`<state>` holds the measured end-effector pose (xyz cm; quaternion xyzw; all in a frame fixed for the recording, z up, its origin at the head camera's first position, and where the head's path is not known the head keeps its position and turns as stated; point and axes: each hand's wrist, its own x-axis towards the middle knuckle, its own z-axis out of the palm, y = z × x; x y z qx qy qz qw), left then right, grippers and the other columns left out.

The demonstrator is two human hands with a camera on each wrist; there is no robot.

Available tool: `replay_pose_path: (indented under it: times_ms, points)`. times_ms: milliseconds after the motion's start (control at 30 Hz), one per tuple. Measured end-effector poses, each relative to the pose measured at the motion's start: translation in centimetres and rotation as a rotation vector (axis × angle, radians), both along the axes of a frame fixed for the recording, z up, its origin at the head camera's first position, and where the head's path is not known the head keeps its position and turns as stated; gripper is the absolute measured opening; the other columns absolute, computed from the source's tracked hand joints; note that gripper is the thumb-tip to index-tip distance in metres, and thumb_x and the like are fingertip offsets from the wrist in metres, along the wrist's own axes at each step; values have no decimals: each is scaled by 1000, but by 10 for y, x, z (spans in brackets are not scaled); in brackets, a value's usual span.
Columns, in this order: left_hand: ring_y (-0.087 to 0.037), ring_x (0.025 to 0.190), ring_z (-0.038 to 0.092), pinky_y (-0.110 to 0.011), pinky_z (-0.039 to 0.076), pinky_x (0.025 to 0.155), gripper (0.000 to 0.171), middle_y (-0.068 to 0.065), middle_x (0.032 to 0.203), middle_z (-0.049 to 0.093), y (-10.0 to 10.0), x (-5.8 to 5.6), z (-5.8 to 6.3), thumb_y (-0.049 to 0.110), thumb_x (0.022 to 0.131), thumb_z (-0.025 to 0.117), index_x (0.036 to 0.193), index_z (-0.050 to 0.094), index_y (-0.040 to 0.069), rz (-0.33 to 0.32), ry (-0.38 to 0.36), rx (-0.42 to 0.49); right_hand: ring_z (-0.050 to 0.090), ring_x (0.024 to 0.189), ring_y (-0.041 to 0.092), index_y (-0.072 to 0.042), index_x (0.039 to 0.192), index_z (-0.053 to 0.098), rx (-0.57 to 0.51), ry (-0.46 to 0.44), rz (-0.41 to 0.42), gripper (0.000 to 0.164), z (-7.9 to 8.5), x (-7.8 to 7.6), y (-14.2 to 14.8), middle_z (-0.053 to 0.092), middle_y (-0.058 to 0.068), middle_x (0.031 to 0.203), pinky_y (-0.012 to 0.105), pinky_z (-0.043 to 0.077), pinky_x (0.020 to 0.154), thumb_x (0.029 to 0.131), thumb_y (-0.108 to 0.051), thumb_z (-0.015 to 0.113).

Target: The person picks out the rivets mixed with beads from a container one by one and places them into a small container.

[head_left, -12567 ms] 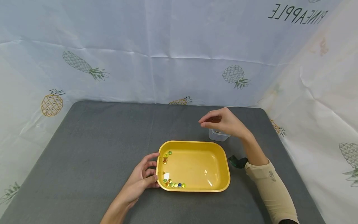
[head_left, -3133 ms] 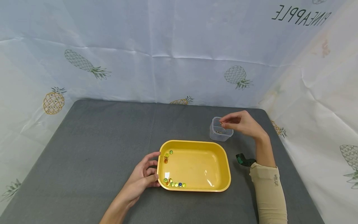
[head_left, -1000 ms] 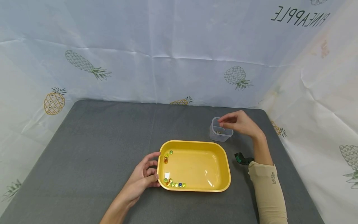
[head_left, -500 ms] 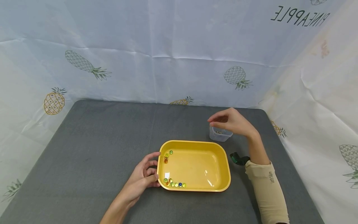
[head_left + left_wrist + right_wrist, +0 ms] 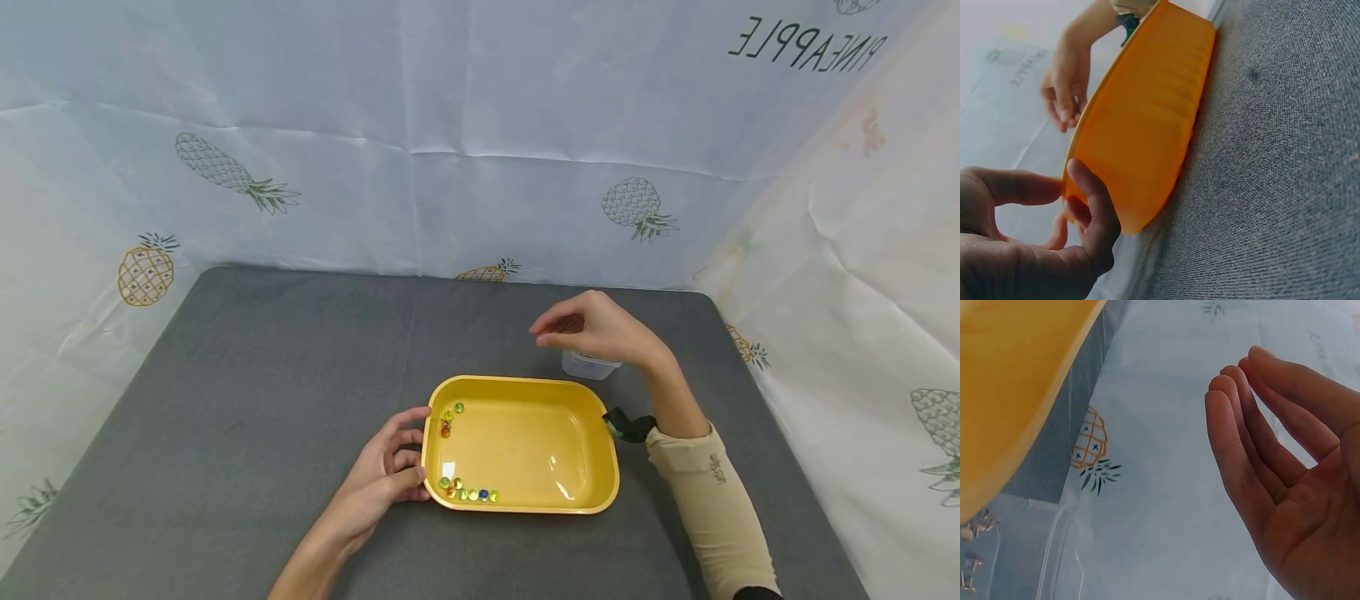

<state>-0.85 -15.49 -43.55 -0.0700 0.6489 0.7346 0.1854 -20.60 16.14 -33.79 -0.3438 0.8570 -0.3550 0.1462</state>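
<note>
My left hand (image 5: pixel 378 471) holds the left end of a yellow tray (image 5: pixel 525 382), thumb and fingers at its rim; the left wrist view shows the tray's outer wall (image 5: pixel 1141 119) beside the fingers. Inside the tray, several glass marbles (image 5: pixel 472 495), green, yellow, amber and one blue, line the front left, with more at the back left. A tiny brownish piece (image 5: pixel 446 423) sits among those. Beyond the tray my right hand (image 5: pixel 600 327) hovers, fingers loosely bent, nothing visible between the fingertips. It partly hides a clear plastic box (image 5: pixel 588 367) containing small copper-coloured pins (image 5: pixel 974 562).
A grey cloth (image 5: pixel 300 375) covers the table. Behind and at the sides hangs a white curtain (image 5: pixel 480 108) with pineapple prints. A dark strap (image 5: pixel 630 425) on the right wrist overlaps the tray's right rim in the head view.
My right hand has moved left from over the box; the small orange-gold piece at its fingertips earlier no longer shows. A brown bit near the tray's left wall is gone. Left hand unmoved.
</note>
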Motion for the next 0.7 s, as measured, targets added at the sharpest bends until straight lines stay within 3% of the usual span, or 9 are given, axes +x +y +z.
replay_pose_path:
  times_ms: [333, 700]
  points:
    - [-19, 91, 65, -31, 63, 75, 77, -23, 138, 50, 0, 0, 1, -9, 92, 63, 161, 41, 17, 4, -1, -4, 78, 93, 15, -11, 114, 83, 14, -9, 108, 16, 7, 5, -22, 83, 5, 109, 29, 66, 88, 98, -11, 80]
    - [-19, 91, 64, -31, 64, 76, 76, -22, 137, 50, 0, 0, 1, -9, 93, 63, 161, 41, 17, -2, 2, -4, 79, 95, 25, -10, 115, 83, 58, -25, 246, 17, 4, 6, -49, 83, 3, 108, 27, 65, 87, 99, -13, 79]
